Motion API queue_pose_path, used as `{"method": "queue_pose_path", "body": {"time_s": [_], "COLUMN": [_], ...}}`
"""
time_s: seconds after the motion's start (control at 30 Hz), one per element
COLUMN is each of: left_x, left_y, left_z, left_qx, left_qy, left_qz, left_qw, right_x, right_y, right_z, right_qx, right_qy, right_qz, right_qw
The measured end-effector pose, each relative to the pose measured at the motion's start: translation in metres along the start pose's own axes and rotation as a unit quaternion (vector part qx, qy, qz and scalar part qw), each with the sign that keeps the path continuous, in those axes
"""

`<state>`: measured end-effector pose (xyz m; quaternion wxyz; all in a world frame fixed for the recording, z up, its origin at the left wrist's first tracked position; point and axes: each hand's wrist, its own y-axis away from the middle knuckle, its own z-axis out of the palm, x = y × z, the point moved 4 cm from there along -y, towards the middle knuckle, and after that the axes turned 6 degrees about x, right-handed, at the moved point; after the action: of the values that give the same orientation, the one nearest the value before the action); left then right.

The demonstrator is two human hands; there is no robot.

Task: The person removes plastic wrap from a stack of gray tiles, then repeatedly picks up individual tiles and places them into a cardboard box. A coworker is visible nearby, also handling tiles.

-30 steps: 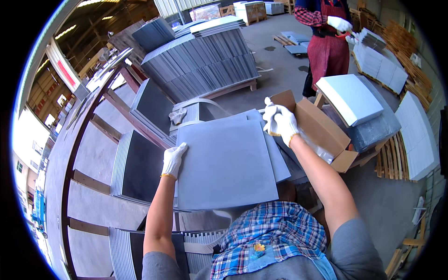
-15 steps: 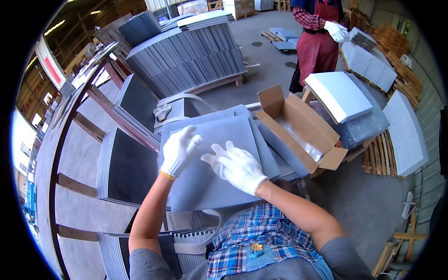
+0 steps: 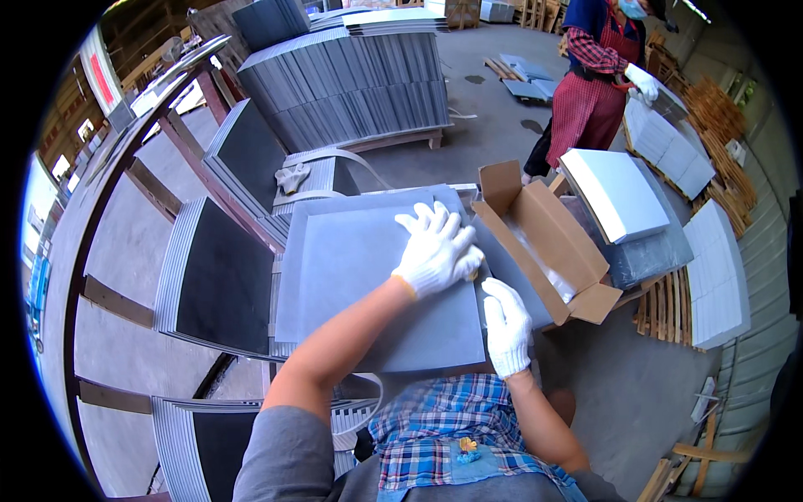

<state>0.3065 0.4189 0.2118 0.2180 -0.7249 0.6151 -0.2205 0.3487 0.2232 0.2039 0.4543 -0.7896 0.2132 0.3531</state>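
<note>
The flat square grey slab (image 3: 351, 251) lies before the torso. The right hand (image 3: 508, 329), in white knitted glove, is at its right edge; grip indeterminable. The left hand (image 3: 433, 249), likewise gloved, overlies its right part, fingers extended; any grasp is hidden. Beyond right: open brown cardboard box (image 3: 565, 230).

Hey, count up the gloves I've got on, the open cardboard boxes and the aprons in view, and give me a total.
White gloves, on your left hand and right hand: 2
Open cardboard box: 1
Aprons, your blue plaid apron and the co-worker's red checked apron: 2
Total: 5
</note>
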Motion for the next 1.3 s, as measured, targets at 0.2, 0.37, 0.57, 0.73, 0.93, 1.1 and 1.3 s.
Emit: {"method": "queue_pose_path", "body": {"time_s": [0.2,0.37,0.57,0.73,0.93,1.1,1.3], "left_x": [-0.095,-0.142,-0.153,-0.101,-0.066,-0.018,0.058], "left_y": [-0.022,0.029,0.097,0.091,0.009,-0.003,0.039], "left_z": [0.037,-0.007,-0.079,-0.080,0.001,0.016,-0.038], "left_qx": [0.020,-0.031,-0.072,-0.051,-0.048,0.065,0.013], "left_qy": [-0.070,-0.135,-0.172,-0.193,-0.126,-0.112,-0.016], "left_qz": [-0.110,-0.143,-0.211,-0.167,-0.157,-0.053,0.024], "left_qw": [0.991,0.980,0.960,0.965,0.978,0.990,1.000], "right_x": [-0.033,-0.023,-0.014,-0.002,-0.003,0.010,0.014], "right_y": [0.019,0.047,0.054,0.060,0.062,0.067,0.056], "right_z": [0.017,0.012,0.016,0.021,0.021,0.012,-0.007], "right_qx": [-0.141,-0.110,-0.024,0.012,-0.003,0.089,0.113], "right_qy": [0.124,0.156,0.130,0.069,-0.009,-0.150,-0.151], "right_qz": [-0.078,-0.079,-0.095,-0.076,-0.057,0.075,0.115], "right_qw": [0.979,0.978,0.987,0.995,0.998,0.982,0.975]}}
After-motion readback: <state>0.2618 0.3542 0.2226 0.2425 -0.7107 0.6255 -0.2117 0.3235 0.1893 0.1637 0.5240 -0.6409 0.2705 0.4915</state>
